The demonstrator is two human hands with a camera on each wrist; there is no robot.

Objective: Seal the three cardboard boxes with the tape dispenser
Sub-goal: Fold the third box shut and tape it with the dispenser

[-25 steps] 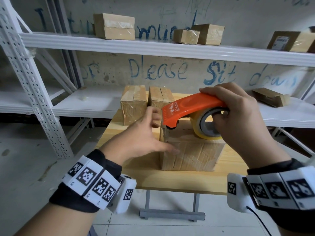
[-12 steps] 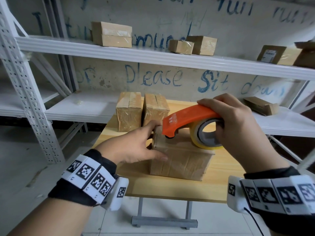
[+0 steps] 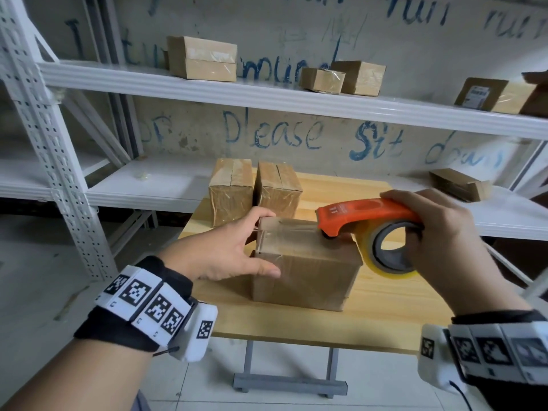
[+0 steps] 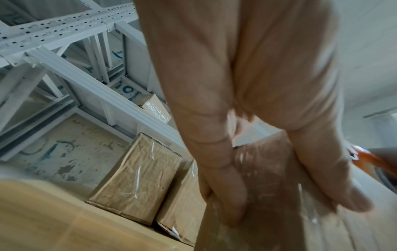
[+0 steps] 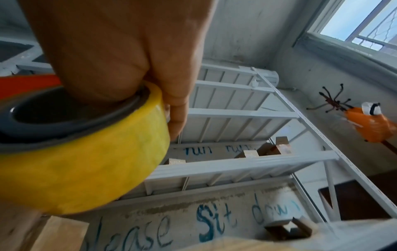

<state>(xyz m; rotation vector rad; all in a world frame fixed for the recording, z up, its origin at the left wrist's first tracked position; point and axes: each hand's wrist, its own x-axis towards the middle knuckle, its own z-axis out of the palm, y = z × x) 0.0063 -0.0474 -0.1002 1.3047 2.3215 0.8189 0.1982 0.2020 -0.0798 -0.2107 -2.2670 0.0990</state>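
A cardboard box point(image 3: 305, 274) lies on the near half of the wooden table point(image 3: 385, 315). My left hand point(image 3: 252, 247) clasps its left end, thumb on the front face and fingers over the far top corner; the left wrist view shows this box point(image 4: 268, 220) under the hand point(image 4: 257, 118). My right hand point(image 3: 430, 229) grips the orange tape dispenser point(image 3: 364, 215) with its yellow tape roll point(image 3: 388, 256). The dispenser's nose rests on the box top, right of the middle. Clear tape runs from the left edge to the nose. Two taped boxes point(image 3: 231, 194) point(image 3: 278, 188) stand side by side behind.
White metal shelving point(image 3: 267, 96) runs behind the table, with several cardboard boxes on the upper shelf and a flat one point(image 3: 459, 185) on the lower shelf at the right. A perforated upright point(image 3: 50, 143) stands at the left. Bare floor lies left of the table.
My right hand has drawn the dispenser from the box's left end rightward across the top, leaving a strip of tape. My left hand has stayed on the left end.
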